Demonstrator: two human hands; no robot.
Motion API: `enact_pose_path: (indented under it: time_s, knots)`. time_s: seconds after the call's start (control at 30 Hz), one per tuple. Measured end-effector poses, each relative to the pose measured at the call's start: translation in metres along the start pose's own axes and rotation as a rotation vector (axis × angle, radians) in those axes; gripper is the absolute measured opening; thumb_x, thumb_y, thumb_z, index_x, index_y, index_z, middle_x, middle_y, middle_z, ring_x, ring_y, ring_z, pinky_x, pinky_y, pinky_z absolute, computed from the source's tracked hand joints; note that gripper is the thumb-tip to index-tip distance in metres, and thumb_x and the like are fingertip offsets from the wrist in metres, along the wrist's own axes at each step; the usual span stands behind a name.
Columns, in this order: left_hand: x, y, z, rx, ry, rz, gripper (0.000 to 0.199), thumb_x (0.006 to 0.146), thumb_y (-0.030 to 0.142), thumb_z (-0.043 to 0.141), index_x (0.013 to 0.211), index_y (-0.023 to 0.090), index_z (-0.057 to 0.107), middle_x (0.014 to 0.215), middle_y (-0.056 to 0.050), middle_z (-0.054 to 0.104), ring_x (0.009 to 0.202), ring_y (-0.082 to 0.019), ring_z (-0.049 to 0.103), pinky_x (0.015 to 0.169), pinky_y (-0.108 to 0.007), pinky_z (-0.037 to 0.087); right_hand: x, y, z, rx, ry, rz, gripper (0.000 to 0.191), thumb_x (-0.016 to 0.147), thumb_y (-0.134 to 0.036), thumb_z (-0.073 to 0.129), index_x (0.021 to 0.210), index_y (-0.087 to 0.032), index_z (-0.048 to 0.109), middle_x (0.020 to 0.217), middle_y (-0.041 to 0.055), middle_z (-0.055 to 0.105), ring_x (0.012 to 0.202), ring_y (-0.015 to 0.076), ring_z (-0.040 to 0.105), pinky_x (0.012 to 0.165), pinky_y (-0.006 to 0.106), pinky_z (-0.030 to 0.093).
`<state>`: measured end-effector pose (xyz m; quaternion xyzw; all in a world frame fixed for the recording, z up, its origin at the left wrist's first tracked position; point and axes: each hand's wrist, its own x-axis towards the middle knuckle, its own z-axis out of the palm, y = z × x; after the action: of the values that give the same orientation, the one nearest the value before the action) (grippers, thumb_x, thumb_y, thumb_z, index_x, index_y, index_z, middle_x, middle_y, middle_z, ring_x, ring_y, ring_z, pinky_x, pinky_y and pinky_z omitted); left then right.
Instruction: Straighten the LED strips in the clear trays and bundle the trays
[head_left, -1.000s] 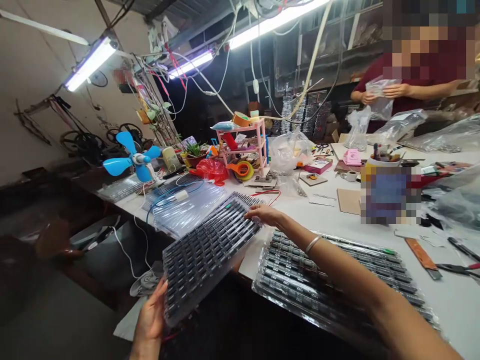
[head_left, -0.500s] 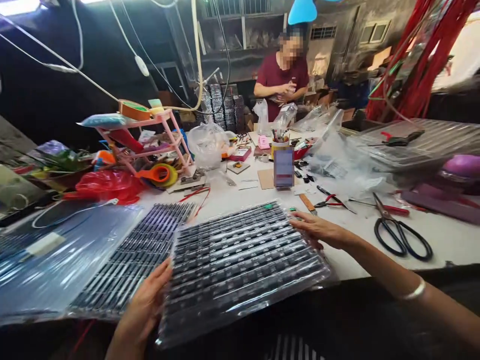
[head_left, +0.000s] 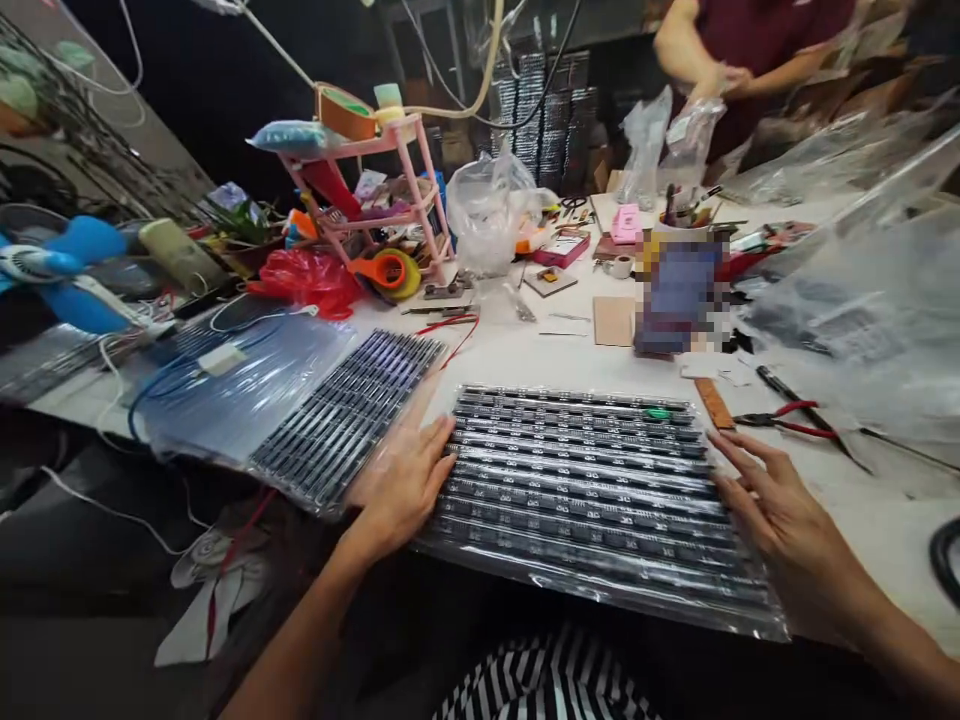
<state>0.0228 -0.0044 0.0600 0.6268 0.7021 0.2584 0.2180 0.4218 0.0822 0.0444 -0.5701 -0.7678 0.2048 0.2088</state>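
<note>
A flat pack of black strips in clear plastic [head_left: 577, 480], rows of small white marks along it and a green spot near its far right corner, lies at the table's front edge in the head view. My left hand [head_left: 405, 480] holds its left side, fingers together along the edge. On the opposite side, my right hand [head_left: 780, 510] grips the right edge with fingers slightly bent. Both thumbs are partly hidden. Left of the pack lies a second set of dark strips [head_left: 352, 420], close to my left hand.
Clear plastic sheeting [head_left: 262, 370] with a white adapter lies at left. Behind stand a pink rack [head_left: 375, 150], a red bag [head_left: 307, 285] and a clear bag [head_left: 491, 210]. Pliers [head_left: 780, 420] lie at right, near a phone [head_left: 679, 295]. A person [head_left: 757, 60] stands across the table.
The pack has come down from a tilted, raised position to lie flatter at the table edge, both hands still at its sides. The view has swung left and down.
</note>
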Motion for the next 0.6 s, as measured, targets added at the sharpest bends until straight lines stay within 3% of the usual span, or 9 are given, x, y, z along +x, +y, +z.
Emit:
enact_pose_path:
  time_s: [0.07,0.13,0.27,0.37,0.47,0.6]
  knots:
    - [-0.003,0.001,0.005,-0.05,-0.026,-0.016,0.053,0.092,0.037,0.035,0.141,0.016,0.038,0.149,-0.006,0.035,0.139,-0.017,0.03,0.117,-0.037,0.017,0.004,0.003,0.001,0.006,-0.03,-0.117,0.047,0.094,-0.048,0.032,0.136,-0.031,0.046,0.143,0.0022,0.042,0.121,0.0253,0.051,0.103,0.044,0.042]
    - [-0.005,0.004,0.005,-0.086,-0.03,-0.035,0.054,0.092,0.037,0.036,0.141,0.016,0.038,0.148,-0.007,0.036,0.138,-0.018,0.032,0.117,-0.039,0.019,0.01,0.009,-0.002,0.017,-0.058,-0.192,0.044,0.094,-0.044,0.035,0.135,-0.034,0.047,0.143,-0.0022,0.043,0.13,0.0245,0.043,0.109,0.045,0.036]
    - [-0.021,0.013,-0.011,-0.165,-0.09,-0.075,0.047,0.088,0.036,0.047,0.132,0.02,0.052,0.14,-0.005,0.048,0.132,-0.022,0.041,0.116,-0.041,0.022,0.018,0.031,-0.015,0.076,-0.126,-0.221,0.041,0.092,-0.04,0.039,0.133,-0.041,0.048,0.139,-0.0064,0.048,0.128,0.0217,0.045,0.114,0.044,0.03]
    - [-0.04,0.02,-0.017,-0.192,-0.146,-0.09,0.044,0.087,0.035,0.051,0.13,0.026,0.053,0.14,-0.002,0.048,0.133,-0.023,0.04,0.116,-0.045,0.022,0.018,0.04,-0.024,0.109,-0.154,-0.187,0.04,0.091,-0.045,0.04,0.129,-0.041,0.053,0.135,-0.005,0.053,0.123,0.023,0.05,0.113,0.043,0.03]
    - [-0.047,0.022,-0.006,-0.16,-0.119,-0.1,0.049,0.089,0.037,0.049,0.136,0.026,0.046,0.148,-0.003,0.036,0.138,-0.022,0.032,0.116,-0.046,0.021,0.015,0.029,-0.02,0.061,-0.127,-0.08,0.048,0.085,-0.054,0.044,0.129,-0.039,0.053,0.134,-0.0015,0.054,0.12,0.0276,0.052,0.107,0.047,0.039]
    - [-0.025,0.013,0.009,-0.129,-0.059,-0.07,0.05,0.093,0.036,0.04,0.14,0.021,0.04,0.153,-0.007,0.026,0.141,-0.021,0.026,0.115,-0.045,0.021,0.011,-0.006,-0.001,-0.063,0.009,0.01,0.057,0.084,-0.054,0.039,0.129,-0.023,0.056,0.13,0.0087,0.057,0.117,0.0314,0.055,0.102,0.052,0.043]
